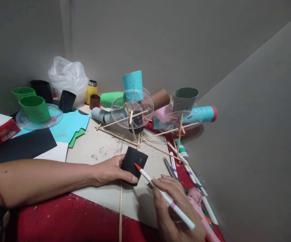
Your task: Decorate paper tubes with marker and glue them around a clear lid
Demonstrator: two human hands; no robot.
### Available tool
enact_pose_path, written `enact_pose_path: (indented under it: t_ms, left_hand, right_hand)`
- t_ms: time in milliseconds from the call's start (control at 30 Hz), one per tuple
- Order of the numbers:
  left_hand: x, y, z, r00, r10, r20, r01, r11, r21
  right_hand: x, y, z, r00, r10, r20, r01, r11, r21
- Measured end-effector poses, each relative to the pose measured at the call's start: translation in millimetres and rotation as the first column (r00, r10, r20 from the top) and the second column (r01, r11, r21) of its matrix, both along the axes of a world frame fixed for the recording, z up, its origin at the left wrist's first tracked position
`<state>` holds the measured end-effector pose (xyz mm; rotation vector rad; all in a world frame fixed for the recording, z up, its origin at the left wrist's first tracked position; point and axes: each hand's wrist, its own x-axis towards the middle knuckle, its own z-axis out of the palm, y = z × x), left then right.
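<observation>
My left hand (pixel 111 171) grips a black paper tube (pixel 136 159) low over the white board, thumb along its lower side. A small reddish mark shows near the tube's upper right. In my right hand (pixel 178 208) is a white marker (pixel 169 200) with a red tip, held like a pen. The tip touches the tube's side or is right at it; I cannot tell which. A thin wooden stick (pixel 120 208) lies beneath the tube and runs toward the front edge. Scissors (pixel 170 168) lie just beyond my right hand, partly hidden by it.
Wooden-stick stands hold a clear lid (pixel 115 112) with a blue tube (pixel 132 82) and a grey tube (pixel 185 97). Several markers (pixel 192 173) line the right edge. Green tubes (pixel 36 109) and blue paper (pixel 67 127) are on the left, a plastic bag (pixel 68 79) behind.
</observation>
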<state>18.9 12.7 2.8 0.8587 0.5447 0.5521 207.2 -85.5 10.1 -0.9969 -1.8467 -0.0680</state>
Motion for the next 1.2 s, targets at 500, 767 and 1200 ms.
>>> enact_pose_path:
  t_ms: [500,767,1200]
  left_hand:
    - [-0.3,0.2,-2.1,1.0,-0.001,0.005,0.001,1.0,-0.014]
    - [-0.3,0.0,-1.8,1.0,0.006,0.005,-0.006,1.0,-0.028]
    - [-0.6,0.2,-4.8,1.0,-0.014,-0.008,0.014,1.0,0.022]
  right_hand:
    - [2.0,-2.7,0.7,0.985,-0.087,-0.151,0.088,0.996,0.002]
    - [0.8,-1.9,2.6,0.982,-0.128,-0.142,0.132,0.991,0.016]
    - [-2.7,-4.2,0.2,0.996,-0.044,-0.078,0.041,0.999,-0.035]
